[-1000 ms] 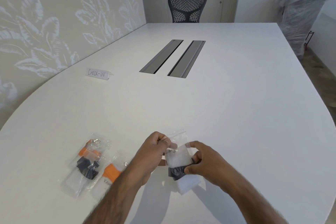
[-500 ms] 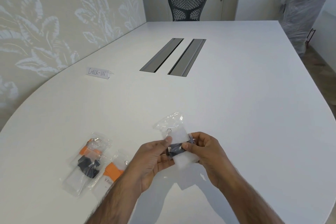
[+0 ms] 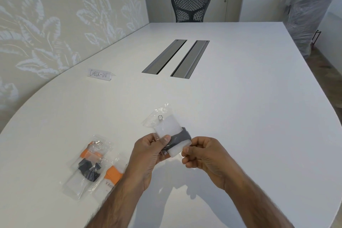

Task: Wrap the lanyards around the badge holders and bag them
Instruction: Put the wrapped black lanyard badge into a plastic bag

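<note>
Above the white table (image 3: 240, 116), both hands hold a clear plastic bag (image 3: 157, 116) containing a white badge holder (image 3: 169, 126) with a grey lanyard (image 3: 180, 137) wound around it. My left hand (image 3: 148, 155) grips the bag's left side, thumb pressed on the holder. My right hand (image 3: 203, 155) pinches the bag's lower right corner. A metal ring shows near the bag's top. On the table to the left lie two filled bags: one (image 3: 87, 164) with an orange-topped holder and dark lanyard, another (image 3: 112, 174) with an orange holder, partly behind my left forearm.
A folded "CHECK-IN" paper sign (image 3: 100, 75) stands at the left. Two grey cable slots (image 3: 175, 58) run along the table's middle. A black mesh chair (image 3: 190, 4) stands at the far end, and a plastic-covered object (image 3: 305, 16) stands off to the right.
The bagged holder has been lifted and turned, so the bag's mouth now points up and away. My right hand slid from the bag's side to its lower corner.
</note>
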